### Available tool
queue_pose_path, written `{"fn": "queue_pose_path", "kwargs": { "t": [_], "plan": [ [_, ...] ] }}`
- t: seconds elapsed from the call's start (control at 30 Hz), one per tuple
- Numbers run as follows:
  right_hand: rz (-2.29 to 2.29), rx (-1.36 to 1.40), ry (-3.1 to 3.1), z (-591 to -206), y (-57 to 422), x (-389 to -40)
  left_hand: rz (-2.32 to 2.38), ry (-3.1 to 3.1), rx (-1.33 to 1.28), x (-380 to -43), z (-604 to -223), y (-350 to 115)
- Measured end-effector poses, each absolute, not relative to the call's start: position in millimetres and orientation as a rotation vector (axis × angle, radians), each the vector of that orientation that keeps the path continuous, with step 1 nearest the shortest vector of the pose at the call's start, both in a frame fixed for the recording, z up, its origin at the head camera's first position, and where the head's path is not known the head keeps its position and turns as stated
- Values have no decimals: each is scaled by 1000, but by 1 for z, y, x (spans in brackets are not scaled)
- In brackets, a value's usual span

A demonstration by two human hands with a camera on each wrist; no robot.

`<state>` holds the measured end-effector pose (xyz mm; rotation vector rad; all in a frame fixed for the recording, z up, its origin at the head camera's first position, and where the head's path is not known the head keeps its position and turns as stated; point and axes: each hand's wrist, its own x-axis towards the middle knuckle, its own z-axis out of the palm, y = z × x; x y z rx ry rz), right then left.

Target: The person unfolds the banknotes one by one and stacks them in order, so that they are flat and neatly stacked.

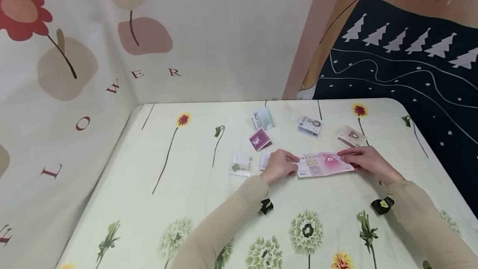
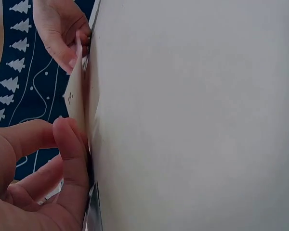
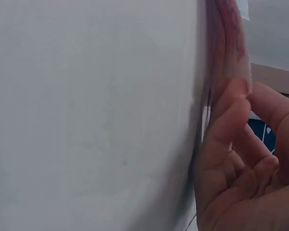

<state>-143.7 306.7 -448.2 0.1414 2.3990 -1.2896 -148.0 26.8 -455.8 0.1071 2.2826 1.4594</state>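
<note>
A pink 100 banknote is stretched out flat between the two hands, low over the tablecloth. My left hand pinches its left end between thumb and fingertip. At the opposite end, my right hand pinches the note's right edge. The left wrist view shows the banknote edge-on, reaching from the near left hand to the right hand beyond. In the right wrist view, thumb and index finger grip the corner of the note. A pale purple note is partly hidden behind the left hand.
Behind the hands lie a greenish 50 note, a folded purple note, a folded grey-blue note and a folded brownish note. A pale folded note sits left of the left hand. A printed curtain borders the table's back.
</note>
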Motion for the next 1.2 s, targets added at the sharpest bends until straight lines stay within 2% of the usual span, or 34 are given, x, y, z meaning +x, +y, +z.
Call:
{"fn": "queue_pose_path", "kwargs": {
  "t": [0.2, 0.47, 0.83, 1.2],
  "plan": [
    [-1094, 152, 2485, -449, 306, -144, 1465, 2278, 93, -147, -456, 26],
    [-1079, 148, 2502, -447, 305, -139, 1453, 2294, 102, -147, -457, 26],
    [-1211, 82, 2532, -445, 291, -132, 1354, 2329, 257, -145, -455, 21],
    [-1304, -35, 2534, -442, 267, -142, 1434, 2352, 378, -150, -447, 2]
  ]
}}
